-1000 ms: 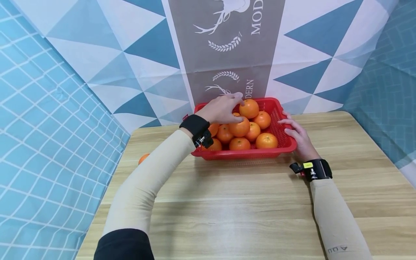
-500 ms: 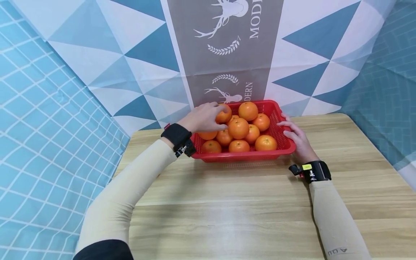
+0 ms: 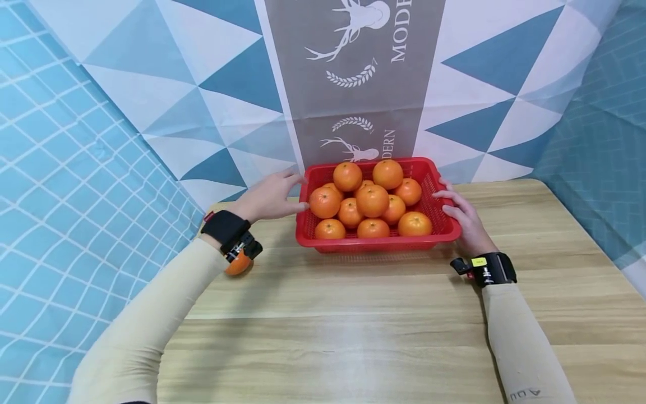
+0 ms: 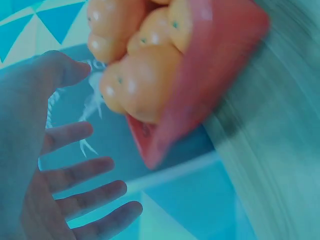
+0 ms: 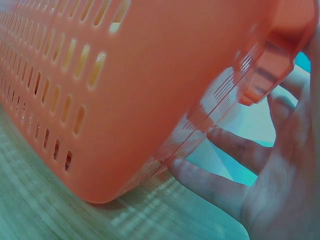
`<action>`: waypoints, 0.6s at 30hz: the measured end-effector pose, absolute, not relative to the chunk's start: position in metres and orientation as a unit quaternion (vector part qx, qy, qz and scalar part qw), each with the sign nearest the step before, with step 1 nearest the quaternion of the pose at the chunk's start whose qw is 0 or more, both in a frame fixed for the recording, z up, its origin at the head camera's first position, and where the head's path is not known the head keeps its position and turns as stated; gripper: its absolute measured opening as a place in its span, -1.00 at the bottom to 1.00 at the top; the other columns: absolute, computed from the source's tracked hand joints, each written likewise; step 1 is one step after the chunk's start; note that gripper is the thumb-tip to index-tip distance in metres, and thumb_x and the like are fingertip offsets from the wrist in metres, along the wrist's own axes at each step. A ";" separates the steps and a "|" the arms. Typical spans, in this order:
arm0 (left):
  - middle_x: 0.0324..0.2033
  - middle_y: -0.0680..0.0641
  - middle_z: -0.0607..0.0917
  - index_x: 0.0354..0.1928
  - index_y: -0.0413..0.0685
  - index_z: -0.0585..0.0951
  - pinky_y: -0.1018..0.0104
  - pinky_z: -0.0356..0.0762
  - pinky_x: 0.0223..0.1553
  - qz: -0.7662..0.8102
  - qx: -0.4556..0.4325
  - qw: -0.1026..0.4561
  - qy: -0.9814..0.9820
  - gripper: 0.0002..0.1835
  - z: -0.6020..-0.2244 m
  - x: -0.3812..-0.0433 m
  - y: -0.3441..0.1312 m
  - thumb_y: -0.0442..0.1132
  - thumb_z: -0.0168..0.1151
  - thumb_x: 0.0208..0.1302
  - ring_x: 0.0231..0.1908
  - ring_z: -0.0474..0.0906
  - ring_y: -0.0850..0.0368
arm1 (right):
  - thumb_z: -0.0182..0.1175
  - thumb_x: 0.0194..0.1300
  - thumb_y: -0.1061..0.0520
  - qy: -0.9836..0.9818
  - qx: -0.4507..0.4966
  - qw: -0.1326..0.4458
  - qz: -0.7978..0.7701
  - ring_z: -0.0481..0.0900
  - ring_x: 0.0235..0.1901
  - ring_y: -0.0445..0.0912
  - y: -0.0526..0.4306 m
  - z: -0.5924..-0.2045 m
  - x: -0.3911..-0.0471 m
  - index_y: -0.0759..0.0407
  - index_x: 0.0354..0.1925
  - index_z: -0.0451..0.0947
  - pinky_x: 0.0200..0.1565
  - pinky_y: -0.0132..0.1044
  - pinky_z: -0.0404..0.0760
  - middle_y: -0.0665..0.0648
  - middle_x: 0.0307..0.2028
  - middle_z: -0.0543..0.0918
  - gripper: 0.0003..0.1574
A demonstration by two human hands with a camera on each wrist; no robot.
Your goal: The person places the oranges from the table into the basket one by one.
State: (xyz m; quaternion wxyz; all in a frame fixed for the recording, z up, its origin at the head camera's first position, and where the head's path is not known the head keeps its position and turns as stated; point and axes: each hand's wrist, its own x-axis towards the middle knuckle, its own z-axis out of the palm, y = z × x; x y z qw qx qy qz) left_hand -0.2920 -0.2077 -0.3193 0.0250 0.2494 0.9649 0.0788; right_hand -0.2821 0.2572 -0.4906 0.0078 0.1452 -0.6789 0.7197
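A red plastic basket (image 3: 373, 244) holds several oranges (image 3: 373, 201), some stacked on others. My left hand (image 3: 271, 196) is just outside the basket's left end, fingers spread and nothing held. In the left wrist view the same hand (image 4: 75, 175) has its fingers apart from the oranges (image 4: 150, 82). At the basket's right end, my right hand (image 3: 465, 221) rests against the rim. The right wrist view shows fingertips (image 5: 182, 167) touching the slotted side wall, with part of the hand hidden behind the rim. Another orange (image 3: 238, 264) lies on the table under my left wrist, partly covered.
The wood-grain table (image 3: 333, 325) carries the basket near its back edge. A patterned cloth wall (image 3: 353, 84) stands close behind. A blue checked cloth (image 3: 65, 224) borders the left side.
My left hand has drawn back leftward from above the oranges to outside the basket, uncovering oranges at its left end. My right hand stays at the right rim.
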 end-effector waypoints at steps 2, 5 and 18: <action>0.45 -0.27 0.65 0.51 -0.06 0.59 -0.24 0.76 0.36 0.083 0.235 0.029 0.968 -0.30 -0.321 -0.288 -0.219 0.12 0.37 0.46 0.35 0.64 -0.23 | 0.02 0.76 0.11 -0.675 0.151 0.012 0.722 -0.30 0.87 0.19 0.257 -0.491 -0.282 0.20 0.56 0.46 0.22 -0.57 0.71 -0.03 0.89 -0.12 -0.45; 0.50 -0.27 0.63 0.52 -0.04 0.59 -0.29 0.74 0.36 0.093 0.222 0.031 0.970 -0.31 -0.323 -0.283 -0.236 0.13 0.35 0.48 0.37 0.64 -0.26 | 0.01 0.76 0.12 -0.672 0.156 0.016 0.724 -0.33 0.88 0.18 0.257 -0.490 -0.282 0.23 0.54 0.47 0.25 -0.58 0.68 -0.01 0.89 -0.12 -0.47; 0.45 -0.39 0.65 0.53 -0.14 0.57 -0.36 0.67 0.36 0.095 0.183 0.027 0.978 -0.32 -0.350 -0.253 -0.302 0.13 0.30 0.58 0.31 0.66 -0.35 | 0.04 0.75 0.10 -0.675 0.145 0.006 0.723 -0.30 0.87 0.19 0.257 -0.488 -0.279 0.18 0.55 0.46 0.22 -0.54 0.72 -0.06 0.89 -0.10 -0.45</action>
